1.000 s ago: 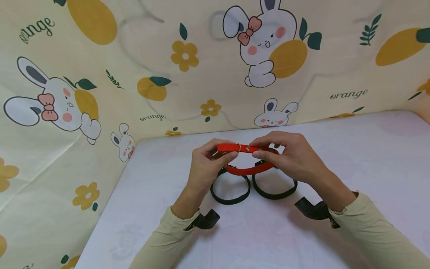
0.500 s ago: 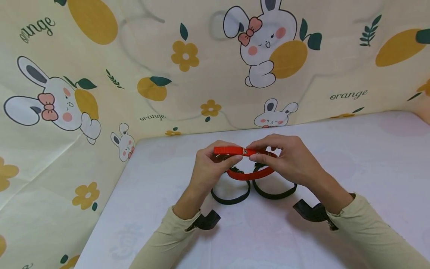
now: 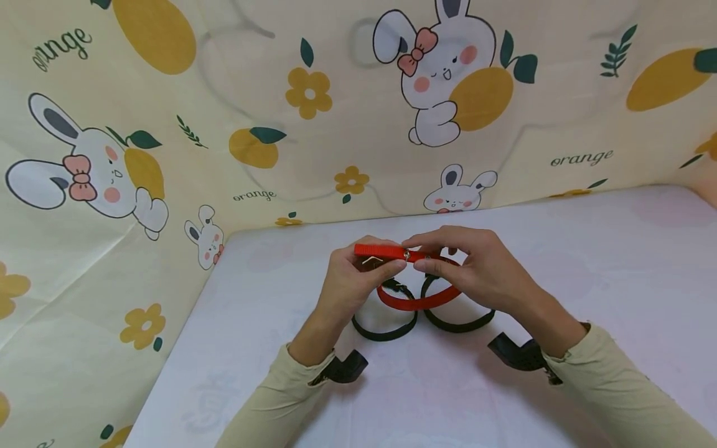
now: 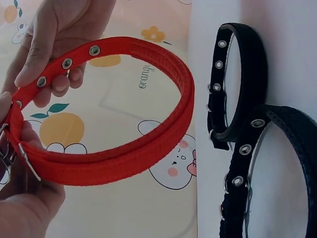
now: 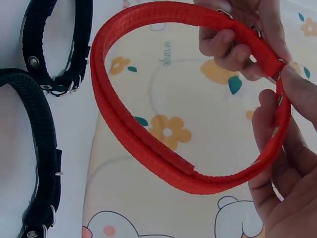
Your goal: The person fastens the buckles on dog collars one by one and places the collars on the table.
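A red collar (image 3: 414, 304), formed into a loop, is held up over the table between both hands. My left hand (image 3: 350, 274) pinches its buckle end between thumb and fingers. Close beside it, my right hand (image 3: 476, 264) pinches the strap end with the metal eyelets. In the left wrist view the red collar (image 4: 119, 168) shows several eyelets and a silver buckle (image 4: 7, 148), partly hidden by the fingers. The right wrist view shows the strap passing through metal loops near both thumbs. Behind and below it, two black collars (image 3: 383, 336) lie looped on the table.
The white tabletop (image 3: 426, 398) meets a cream cloth (image 3: 313, 143) printed with rabbits and oranges at the back and left. A black strap piece (image 3: 521, 353) sticks out from the right sleeve, another black piece (image 3: 347, 367) from the left.
Both hands have drawn closer together and moved slightly lower. The right fingertips have shifted left toward the metal loop, and the red loop's lower edge has dropped a little. The black collars have stayed put.
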### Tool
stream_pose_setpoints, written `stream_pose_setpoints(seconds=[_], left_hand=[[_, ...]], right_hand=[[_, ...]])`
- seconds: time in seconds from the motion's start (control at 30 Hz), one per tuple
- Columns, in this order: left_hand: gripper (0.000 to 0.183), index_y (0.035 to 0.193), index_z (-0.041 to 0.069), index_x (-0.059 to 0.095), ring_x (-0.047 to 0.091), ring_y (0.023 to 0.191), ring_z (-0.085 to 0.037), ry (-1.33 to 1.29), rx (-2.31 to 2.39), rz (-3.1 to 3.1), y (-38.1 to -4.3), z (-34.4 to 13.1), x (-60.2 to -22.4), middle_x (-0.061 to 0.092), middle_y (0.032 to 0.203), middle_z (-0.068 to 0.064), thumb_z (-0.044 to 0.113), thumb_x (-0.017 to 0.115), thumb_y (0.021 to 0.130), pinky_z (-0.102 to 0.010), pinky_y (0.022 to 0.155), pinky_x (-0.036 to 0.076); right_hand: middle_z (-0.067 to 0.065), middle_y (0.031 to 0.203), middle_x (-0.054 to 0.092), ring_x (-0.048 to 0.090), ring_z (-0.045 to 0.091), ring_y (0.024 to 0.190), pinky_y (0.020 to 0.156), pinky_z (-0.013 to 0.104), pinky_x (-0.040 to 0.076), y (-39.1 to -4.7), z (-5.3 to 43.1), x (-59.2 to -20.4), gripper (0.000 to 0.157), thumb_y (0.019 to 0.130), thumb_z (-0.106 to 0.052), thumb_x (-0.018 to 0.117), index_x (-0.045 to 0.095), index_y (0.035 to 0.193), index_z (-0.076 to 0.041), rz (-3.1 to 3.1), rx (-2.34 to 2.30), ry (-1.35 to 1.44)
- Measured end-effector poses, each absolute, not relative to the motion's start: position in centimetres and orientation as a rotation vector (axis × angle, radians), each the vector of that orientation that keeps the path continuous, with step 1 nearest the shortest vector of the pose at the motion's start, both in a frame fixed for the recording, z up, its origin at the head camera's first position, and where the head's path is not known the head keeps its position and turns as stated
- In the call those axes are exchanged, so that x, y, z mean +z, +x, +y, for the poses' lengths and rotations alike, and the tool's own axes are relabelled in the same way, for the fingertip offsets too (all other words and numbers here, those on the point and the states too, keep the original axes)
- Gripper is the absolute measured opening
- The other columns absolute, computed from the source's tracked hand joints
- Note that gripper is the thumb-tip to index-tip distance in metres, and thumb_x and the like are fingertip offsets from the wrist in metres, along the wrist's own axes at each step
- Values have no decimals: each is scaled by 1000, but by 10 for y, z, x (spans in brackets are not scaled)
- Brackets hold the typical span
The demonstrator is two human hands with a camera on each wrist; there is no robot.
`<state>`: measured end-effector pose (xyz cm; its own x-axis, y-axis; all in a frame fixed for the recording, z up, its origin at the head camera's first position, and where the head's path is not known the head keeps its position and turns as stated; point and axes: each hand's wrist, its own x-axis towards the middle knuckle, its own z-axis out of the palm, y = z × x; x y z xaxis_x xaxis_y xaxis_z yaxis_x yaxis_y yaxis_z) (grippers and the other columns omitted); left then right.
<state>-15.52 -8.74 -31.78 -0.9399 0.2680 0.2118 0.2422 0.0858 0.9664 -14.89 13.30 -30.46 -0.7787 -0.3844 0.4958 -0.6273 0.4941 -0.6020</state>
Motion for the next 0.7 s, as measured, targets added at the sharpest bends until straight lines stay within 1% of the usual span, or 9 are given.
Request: stream_pose_setpoints(seconds=[0.13,0.27,0.33,0.43,0.53,0.7], left_hand=[[30,116,5,69,65,99,-20,553,2022,2275,-156,-90,-316,69,110,-14,6,75,87,-33,87,54],[41,123,4,66,64,109,-22,582,1960,2273,-157,-93,-312,68,119,-15,-1,76,83,-36,98,53],[43,124,4,65,65,111,-21,561,1929,2297,-157,-95,-311,68,120,-14,-1,77,83,-35,100,53],[39,120,5,67,66,102,-21,485,1931,2330,-158,-96,-309,70,113,-14,2,78,83,-33,91,56],[32,114,4,70,65,95,-20,421,1990,2311,-160,-96,-309,70,103,-14,4,78,83,-31,83,57],[30,114,3,70,63,98,-19,378,2058,2263,-161,-96,-310,71,99,-9,3,77,85,-34,84,57]], right_hand=[[-18,98,70,59,0,86,74,23,50,-149,133,-304,35,85,-15,79,73,117,-29,-2429,1135,903],[-16,96,70,60,0,86,76,25,49,-149,135,-302,28,88,-15,76,72,114,-27,-2439,1099,873],[-15,94,70,60,0,85,77,25,48,-149,136,-302,26,89,-15,75,72,112,-26,-2442,1088,856],[-15,92,69,60,0,84,78,24,47,-148,137,-300,24,89,-15,75,72,110,-25,-2437,1084,852],[-16,92,68,59,0,84,78,23,47,-149,138,-299,23,88,-14,76,72,108,-25,-2431,1084,854],[-16,93,67,58,1,86,78,24,46,-150,139,-299,24,89,-13,75,70,109,-25,-2440,1102,846]])
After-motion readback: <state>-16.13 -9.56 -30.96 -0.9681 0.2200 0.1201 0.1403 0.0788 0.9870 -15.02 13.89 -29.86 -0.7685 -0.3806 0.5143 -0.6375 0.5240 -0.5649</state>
